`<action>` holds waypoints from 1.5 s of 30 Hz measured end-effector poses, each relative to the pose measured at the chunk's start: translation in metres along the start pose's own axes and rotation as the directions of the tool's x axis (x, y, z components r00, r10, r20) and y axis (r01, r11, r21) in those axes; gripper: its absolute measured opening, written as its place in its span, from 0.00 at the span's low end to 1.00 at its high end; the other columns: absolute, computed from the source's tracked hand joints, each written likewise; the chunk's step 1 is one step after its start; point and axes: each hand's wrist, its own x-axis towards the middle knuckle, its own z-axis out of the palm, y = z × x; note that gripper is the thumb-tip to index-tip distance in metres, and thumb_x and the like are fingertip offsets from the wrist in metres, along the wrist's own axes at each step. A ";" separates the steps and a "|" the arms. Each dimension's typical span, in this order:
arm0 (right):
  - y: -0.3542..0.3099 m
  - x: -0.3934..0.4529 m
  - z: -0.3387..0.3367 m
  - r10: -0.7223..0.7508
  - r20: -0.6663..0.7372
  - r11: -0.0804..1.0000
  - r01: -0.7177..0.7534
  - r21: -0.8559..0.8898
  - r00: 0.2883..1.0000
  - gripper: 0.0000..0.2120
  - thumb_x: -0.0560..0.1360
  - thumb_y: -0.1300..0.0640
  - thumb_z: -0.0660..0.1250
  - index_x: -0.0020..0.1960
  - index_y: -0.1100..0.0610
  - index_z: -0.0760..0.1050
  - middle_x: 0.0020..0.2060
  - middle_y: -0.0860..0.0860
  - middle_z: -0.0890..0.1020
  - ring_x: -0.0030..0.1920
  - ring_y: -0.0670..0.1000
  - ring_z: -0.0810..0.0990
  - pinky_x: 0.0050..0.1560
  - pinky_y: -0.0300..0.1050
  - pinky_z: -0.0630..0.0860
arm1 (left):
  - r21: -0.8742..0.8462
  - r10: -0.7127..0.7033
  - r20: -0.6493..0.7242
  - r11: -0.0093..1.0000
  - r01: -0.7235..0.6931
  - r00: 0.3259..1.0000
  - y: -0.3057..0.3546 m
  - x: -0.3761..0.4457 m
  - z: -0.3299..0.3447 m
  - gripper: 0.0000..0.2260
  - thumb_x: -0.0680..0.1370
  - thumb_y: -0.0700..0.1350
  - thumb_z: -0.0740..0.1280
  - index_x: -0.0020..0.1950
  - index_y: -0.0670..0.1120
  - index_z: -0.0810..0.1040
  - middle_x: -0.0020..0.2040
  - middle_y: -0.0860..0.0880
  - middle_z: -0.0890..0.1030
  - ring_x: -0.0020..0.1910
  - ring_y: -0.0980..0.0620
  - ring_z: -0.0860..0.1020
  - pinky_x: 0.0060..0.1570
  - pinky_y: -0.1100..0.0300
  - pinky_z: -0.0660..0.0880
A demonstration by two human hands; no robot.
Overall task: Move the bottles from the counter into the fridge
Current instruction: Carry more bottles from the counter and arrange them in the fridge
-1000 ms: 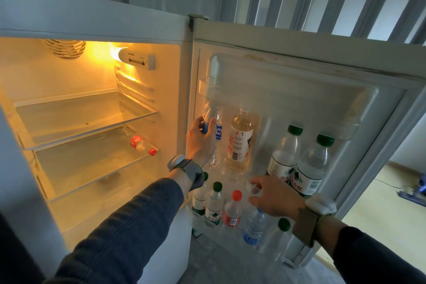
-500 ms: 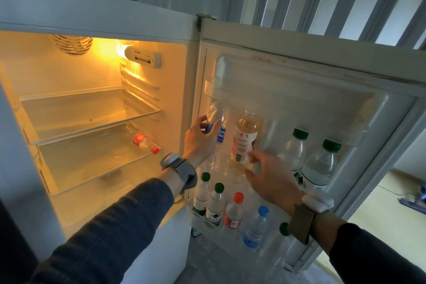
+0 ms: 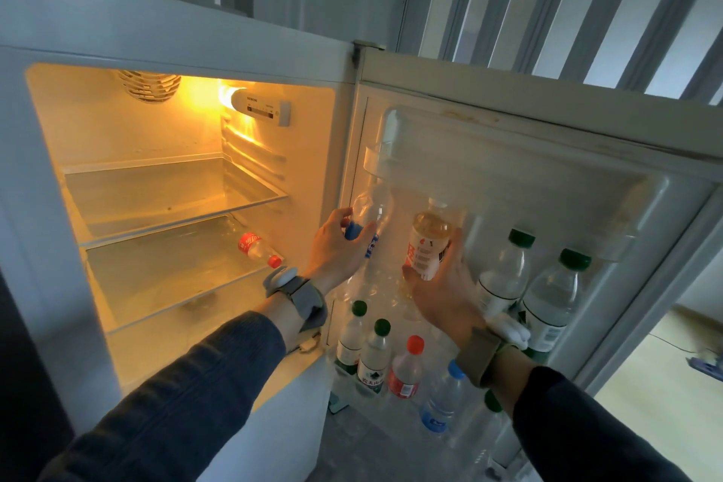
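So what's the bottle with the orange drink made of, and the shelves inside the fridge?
The orange drink bottle, held in the right hand, looks like clear, glossy plastic: the drink shows through above a printed white label. The fridge shelves look like see-through glass or hard plastic with pale edge trim; the lamp glow passes through them, but the picture can't settle which.

white coca-cola script on the red-labelled bottle [image 3: 252,245]

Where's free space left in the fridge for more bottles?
Upper glass shelf is bare. The lower shelf holds only a red-capped bottle lying at its right edge. Door is crowded: left hand and right hand hold bottles in the middle rack, bottom rack packed.
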 end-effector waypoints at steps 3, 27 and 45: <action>0.001 0.000 -0.001 0.003 -0.007 1.000 -0.003 0.019 1.000 0.48 0.72 0.46 0.74 0.80 0.46 0.47 0.73 0.53 0.71 0.66 0.61 0.77 0.63 0.67 0.77 | 0.121 0.040 0.103 0.991 -0.052 0.994 -0.009 -0.004 -0.017 0.28 0.77 0.62 0.68 0.73 0.51 0.70 0.61 0.53 0.77 0.59 0.49 0.77 0.62 0.50 0.76; 0.007 -0.002 -0.008 0.009 0.059 1.000 -0.009 -0.003 0.998 0.49 0.71 0.50 0.77 0.80 0.44 0.48 0.73 0.51 0.68 0.70 0.59 0.74 0.66 0.64 0.76 | -0.318 0.066 -0.054 0.945 -0.080 0.996 -0.013 -0.021 -0.033 0.17 0.81 0.47 0.70 0.67 0.49 0.69 0.61 0.58 0.77 0.61 0.57 0.79 0.51 0.65 0.76; 0.000 -0.003 -0.018 0.006 0.055 1.000 -0.006 -0.010 0.998 0.48 0.74 0.49 0.75 0.82 0.44 0.45 0.74 0.51 0.69 0.71 0.58 0.72 0.65 0.60 0.73 | 0.084 -0.055 0.121 0.995 0.045 0.991 0.012 -0.004 0.016 0.25 0.81 0.54 0.68 0.71 0.45 0.64 0.58 0.49 0.77 0.53 0.46 0.77 0.48 0.54 0.73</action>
